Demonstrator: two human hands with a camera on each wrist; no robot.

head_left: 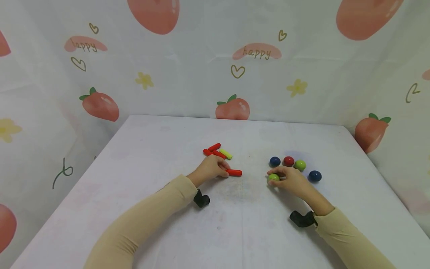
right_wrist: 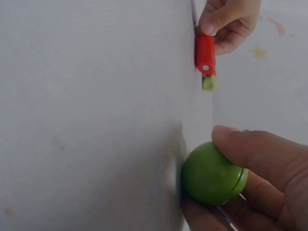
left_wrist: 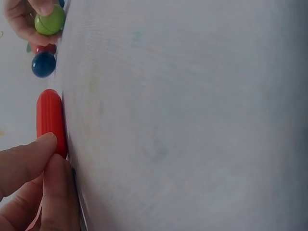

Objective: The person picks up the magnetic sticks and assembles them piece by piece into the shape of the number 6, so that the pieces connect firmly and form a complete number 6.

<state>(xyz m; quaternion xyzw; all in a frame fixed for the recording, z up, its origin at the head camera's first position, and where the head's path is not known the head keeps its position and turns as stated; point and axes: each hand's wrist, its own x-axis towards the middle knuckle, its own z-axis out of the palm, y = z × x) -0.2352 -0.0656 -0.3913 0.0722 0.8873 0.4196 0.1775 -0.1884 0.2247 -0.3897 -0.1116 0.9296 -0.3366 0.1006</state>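
My left hand (head_left: 210, 168) pinches one end of a red ribbed stick (head_left: 234, 172) between thumb and fingers, low at the white tabletop. Past those knuckles lies a small group of red sticks (head_left: 214, 147) with one yellow-green stick (head_left: 226, 154). On the right, my right hand (head_left: 291, 181) holds a green ball (head_left: 273, 177) by its sides, thumb on one side and fingers on the other. The right wrist view shows a seam line round this green ball (right_wrist: 211, 175), right at the table surface. The red stick (left_wrist: 50, 118) points toward the balls in the left wrist view.
Behind the right hand sit a blue ball (head_left: 274, 161), a red ball (head_left: 288, 161) and another green ball (head_left: 300, 165). A second blue ball (head_left: 315, 176) lies to their right. A fruit-patterned white cloth (head_left: 188, 74) hangs behind the table (head_left: 168, 134).
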